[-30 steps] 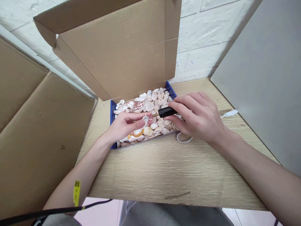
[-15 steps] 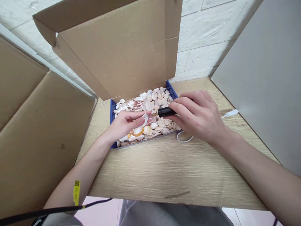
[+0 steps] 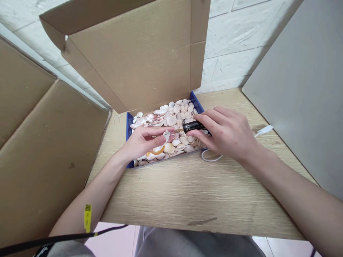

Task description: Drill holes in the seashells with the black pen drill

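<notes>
Over a shallow blue-sided box point(image 3: 197, 102) full of seashells point(image 3: 180, 116), my left hand point(image 3: 146, 142) pinches a small whitish shell point(image 3: 166, 135) between thumb and fingers. My right hand point(image 3: 227, 134) is closed round a black pen-like mini drill point(image 3: 192, 126). Its thin brass-coloured tip points left at the held shell; whether the bit touches it I cannot tell. A white cable point(image 3: 210, 160) loops beneath my right hand. An orange-rimmed shell piece point(image 3: 157, 151) lies just under my left fingers.
The box's brown cardboard lid point(image 3: 134, 57) stands raised behind the shells. Cardboard panels point(image 3: 53, 142) rise on the left and a grey panel point(image 3: 300, 89) on the right. A white brick-pattern wall point(image 3: 230, 35) closes the back. A black cord point(image 3: 66, 237) crosses below the wooden tabletop point(image 3: 171, 192).
My right hand and the drill have shifted slightly right, and the drill is turned a little, showing markings on its barrel. My left hand keeps hold of the shell.
</notes>
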The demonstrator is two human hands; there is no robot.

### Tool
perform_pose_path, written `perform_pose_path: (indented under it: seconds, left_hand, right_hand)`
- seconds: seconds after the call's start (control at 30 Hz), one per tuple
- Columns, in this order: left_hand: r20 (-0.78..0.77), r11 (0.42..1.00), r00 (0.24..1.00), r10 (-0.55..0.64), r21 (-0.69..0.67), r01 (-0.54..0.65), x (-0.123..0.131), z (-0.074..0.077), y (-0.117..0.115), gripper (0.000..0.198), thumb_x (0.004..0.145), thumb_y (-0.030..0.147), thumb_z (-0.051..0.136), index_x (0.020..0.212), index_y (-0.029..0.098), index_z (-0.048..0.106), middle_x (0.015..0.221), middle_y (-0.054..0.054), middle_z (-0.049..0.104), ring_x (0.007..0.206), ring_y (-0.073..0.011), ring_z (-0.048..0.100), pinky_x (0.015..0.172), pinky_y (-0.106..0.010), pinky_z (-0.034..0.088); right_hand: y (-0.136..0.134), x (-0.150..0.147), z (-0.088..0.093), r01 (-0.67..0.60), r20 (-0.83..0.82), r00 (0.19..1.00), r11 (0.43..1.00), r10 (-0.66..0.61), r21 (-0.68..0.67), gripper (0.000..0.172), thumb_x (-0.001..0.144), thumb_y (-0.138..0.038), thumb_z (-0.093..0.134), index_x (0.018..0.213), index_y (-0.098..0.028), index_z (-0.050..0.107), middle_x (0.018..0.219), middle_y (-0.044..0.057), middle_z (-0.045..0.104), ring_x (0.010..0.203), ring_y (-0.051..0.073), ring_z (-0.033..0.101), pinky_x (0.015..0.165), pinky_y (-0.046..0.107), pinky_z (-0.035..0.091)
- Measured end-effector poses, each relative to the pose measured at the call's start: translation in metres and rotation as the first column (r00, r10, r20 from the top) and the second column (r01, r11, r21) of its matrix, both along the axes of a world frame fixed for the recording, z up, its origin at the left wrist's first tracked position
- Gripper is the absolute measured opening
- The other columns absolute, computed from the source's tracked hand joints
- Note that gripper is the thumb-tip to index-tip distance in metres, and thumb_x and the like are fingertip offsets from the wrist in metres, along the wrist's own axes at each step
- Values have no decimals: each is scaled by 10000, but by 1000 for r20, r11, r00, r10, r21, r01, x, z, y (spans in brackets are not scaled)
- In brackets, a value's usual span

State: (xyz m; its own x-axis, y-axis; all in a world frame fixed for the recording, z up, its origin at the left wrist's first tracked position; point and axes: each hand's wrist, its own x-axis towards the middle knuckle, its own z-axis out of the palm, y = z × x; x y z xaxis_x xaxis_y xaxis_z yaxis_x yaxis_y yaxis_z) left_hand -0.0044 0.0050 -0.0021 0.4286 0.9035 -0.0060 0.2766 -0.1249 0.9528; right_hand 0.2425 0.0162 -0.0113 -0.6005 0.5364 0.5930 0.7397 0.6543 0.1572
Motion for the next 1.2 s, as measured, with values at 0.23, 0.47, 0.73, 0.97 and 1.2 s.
perform_pose_path:
  seconds: [0.23, 0.47, 0.73, 0.97, 1.2]
  left_hand:
    - [-53, 998, 998, 46, -44, -48, 0, 0, -1, 367, 780, 366, 669, 1102, 190, 684, 1025, -83, 728, 919, -228, 675, 729, -264, 531]
    - [-48, 995, 996, 75, -63, -78, 2, 1, 0, 352, 776, 360, 679, 1084, 191, 691, 1018, -90, 729, 924, -226, 681, 767, -282, 539]
    - [38, 993, 999, -7, -115, 12, 1, 0, -1, 353, 778, 358, 678, 1092, 200, 682, 982, -87, 737, 902, -216, 693, 757, -283, 545]
    - [-54, 991, 997, 52, 123, -45, -3, 1, 0, 308, 802, 322, 658, 1096, 235, 683, 1140, -62, 681, 1109, -249, 609, 956, -333, 467]
    - [-100, 978, 990, 96, 196, -75, 0, 3, 0, 316, 801, 327, 654, 1101, 229, 681, 1156, -58, 675, 1131, -241, 595, 1015, -353, 425]
  right_hand:
    - [0, -1, -1, 23, 31, 999, 996, -20, -89, 418, 903, -522, 409, 1008, -160, 590, 829, 53, 640, 741, 184, 550, 599, 294, 348]
    - [0, 1, 4, -53, 11, 999, 994, 52, 92, 172, 894, -309, 498, 995, -184, 560, 877, 47, 655, 765, 183, 536, 656, 317, 375]
    - [-3, 3, 3, -122, -124, 981, 973, 148, 196, 130, 881, -246, 526, 1000, -273, 569, 981, 4, 678, 897, 172, 573, 736, 339, 367]
    - [0, 1, -5, -42, -110, 993, 998, 37, -47, 310, 891, -459, 482, 1007, -199, 604, 847, 44, 667, 715, 164, 569, 581, 295, 369]
    - [-4, -5, -11, 1, -135, 990, 970, -35, -245, 386, 895, -528, 430, 964, -203, 627, 767, 36, 656, 651, 156, 584, 515, 268, 301]
